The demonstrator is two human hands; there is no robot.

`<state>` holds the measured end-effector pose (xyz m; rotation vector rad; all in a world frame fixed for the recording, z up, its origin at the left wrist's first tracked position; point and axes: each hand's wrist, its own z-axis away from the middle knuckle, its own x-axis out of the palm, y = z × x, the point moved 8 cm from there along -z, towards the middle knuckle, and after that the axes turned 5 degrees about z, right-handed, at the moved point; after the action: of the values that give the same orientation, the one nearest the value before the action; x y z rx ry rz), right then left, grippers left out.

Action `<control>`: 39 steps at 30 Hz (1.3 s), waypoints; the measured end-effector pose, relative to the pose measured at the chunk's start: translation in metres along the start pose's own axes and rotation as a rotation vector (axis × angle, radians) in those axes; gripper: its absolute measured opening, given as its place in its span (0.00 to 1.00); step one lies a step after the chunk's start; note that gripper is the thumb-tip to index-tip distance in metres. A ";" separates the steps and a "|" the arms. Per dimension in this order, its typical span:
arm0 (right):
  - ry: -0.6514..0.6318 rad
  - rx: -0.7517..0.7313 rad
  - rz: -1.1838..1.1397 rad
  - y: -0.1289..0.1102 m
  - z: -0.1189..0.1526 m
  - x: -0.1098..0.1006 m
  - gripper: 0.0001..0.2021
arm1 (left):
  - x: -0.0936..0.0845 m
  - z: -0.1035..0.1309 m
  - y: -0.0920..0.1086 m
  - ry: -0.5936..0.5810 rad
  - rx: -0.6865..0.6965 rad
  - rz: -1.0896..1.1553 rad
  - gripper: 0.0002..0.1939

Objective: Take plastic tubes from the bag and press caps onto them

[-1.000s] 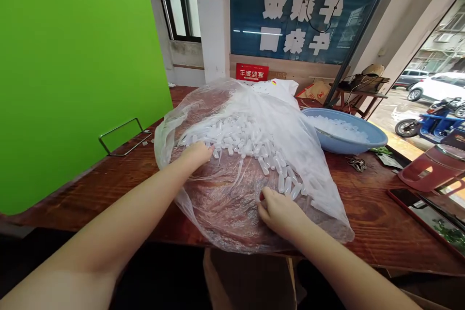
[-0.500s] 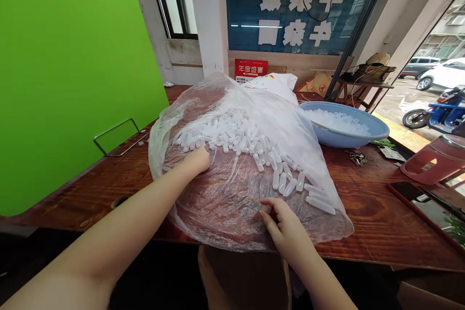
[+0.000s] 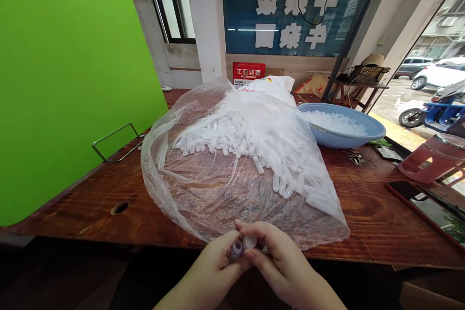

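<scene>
- Half a second ago I had the left hand (image 3: 217, 262) at the edge of the heap and the right hand (image 3: 281, 254) over the film, thumb and fingers parted; now I see both brought together low in my view, at the front edge of the wooden table (image 3: 370, 213).
- The left hand curls narrowly around an open-mouthed tube (image 3: 236, 249); the right hand pinches a translucent round-ended piece (image 3: 249, 241) just beside it. I cannot tell whether the two pieces touch.
- The clear plastic bag (image 3: 149, 167) has changed too: its film now lies over loose tubes at the right that I saw plainly before.
- The bag's near rim lies just beyond the hands, and the heap of tubes (image 3: 218, 136) sits farther inside. Film veils its right part from me.
- On the right, the blue basin (image 3: 376, 131) holds whitish pieces, its left end behind the bag. Keys (image 3: 355, 158), a pink container (image 3: 419, 161) and a red-edged phone (image 3: 403, 190) lie nearer that side.
- On the left I have a green panel (image 3: 72, 82), a metal wire frame (image 3: 109, 160) and a tabletop hole (image 3: 119, 208), earlier partly hidden by the forearm.
- The heaped tubes look whitish and slim; the held one looks greyer, its round mouth facing up.
</scene>
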<state>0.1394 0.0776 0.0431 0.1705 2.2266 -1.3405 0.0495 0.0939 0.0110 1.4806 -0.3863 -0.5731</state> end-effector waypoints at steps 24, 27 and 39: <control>-0.190 0.027 0.321 0.007 0.030 0.018 0.19 | 0.005 0.022 -0.040 -0.132 -0.505 -0.145 0.10; -0.249 0.070 0.392 0.013 0.034 0.021 0.19 | 0.009 0.023 -0.043 -0.156 -0.533 -0.153 0.09; -0.180 0.379 0.396 0.037 0.046 0.027 0.20 | 0.005 0.018 -0.036 -0.074 -0.392 -0.265 0.09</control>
<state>0.1473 0.0532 -0.0164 0.5712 1.6640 -1.4673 0.0386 0.0764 -0.0236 1.1396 -0.1220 -0.8642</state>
